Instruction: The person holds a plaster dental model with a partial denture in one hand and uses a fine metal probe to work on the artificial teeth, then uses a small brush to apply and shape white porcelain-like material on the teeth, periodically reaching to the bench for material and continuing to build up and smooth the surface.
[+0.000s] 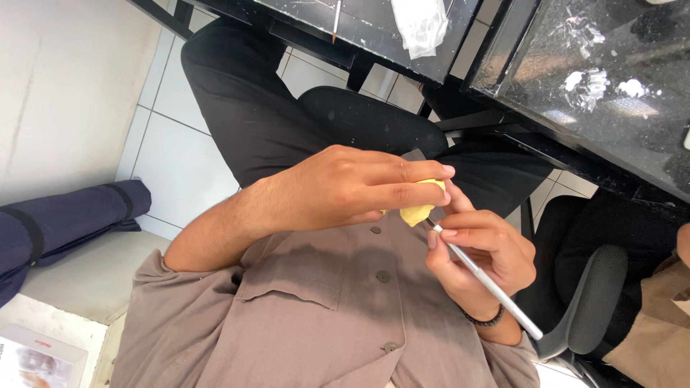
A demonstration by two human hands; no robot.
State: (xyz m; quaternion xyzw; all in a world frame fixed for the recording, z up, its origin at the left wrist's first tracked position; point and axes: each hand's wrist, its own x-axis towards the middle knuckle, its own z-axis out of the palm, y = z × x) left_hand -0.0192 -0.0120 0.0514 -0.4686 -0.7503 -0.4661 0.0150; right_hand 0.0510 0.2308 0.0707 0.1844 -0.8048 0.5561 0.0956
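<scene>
My left hand (345, 190) reaches in from the left over my lap, its fingers closed around a small yellow lump (419, 211) that is mostly hidden by them. My right hand (480, 253) sits just below and to the right, pinching a thin silver-handled tool (496, 291) like a pen. The tool's tip touches the lower edge of the yellow lump. Both hands hover above my brown buttoned shirt (323, 309) and black trousers (244, 108).
Two black tabletops (611, 86) with white smears stand ahead; one holds a crumpled white sheet (420, 25) and a thin stick (336, 18). A dark blue rolled bundle (57, 223) lies on the left. Another person sits at the right by a grey chair armrest (596, 294).
</scene>
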